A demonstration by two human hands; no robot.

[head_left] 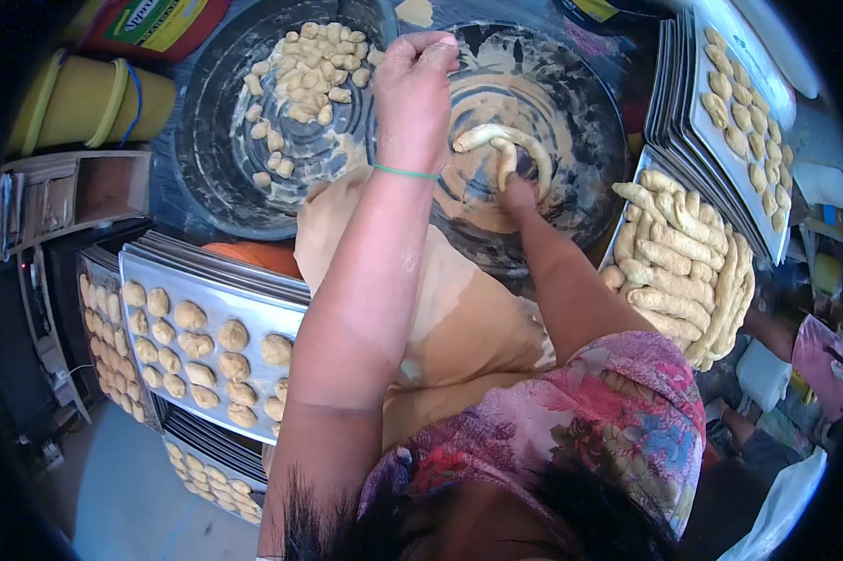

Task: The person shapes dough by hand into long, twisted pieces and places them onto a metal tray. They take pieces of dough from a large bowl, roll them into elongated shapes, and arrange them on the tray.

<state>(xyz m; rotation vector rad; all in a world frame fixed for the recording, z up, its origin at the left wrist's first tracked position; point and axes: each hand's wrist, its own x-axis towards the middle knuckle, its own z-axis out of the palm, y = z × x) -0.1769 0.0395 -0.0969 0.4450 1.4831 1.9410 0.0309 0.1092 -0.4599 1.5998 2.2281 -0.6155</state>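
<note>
My left hand, its fingers curled together, is raised over the gap between two black basins; what it holds, if anything, is hidden. A green band circles that wrist. My right hand grips one end of a long dough rope, which lies bent in the floured right basin. Many small dough pieces sit in the left basin. To the right, thick dough ropes are piled on a tray.
Metal trays with rounded dough pieces stand at the left. More stacked trays rise at the upper right. A yellow-green container and a red tub are at the upper left. Part of another person shows at the right edge.
</note>
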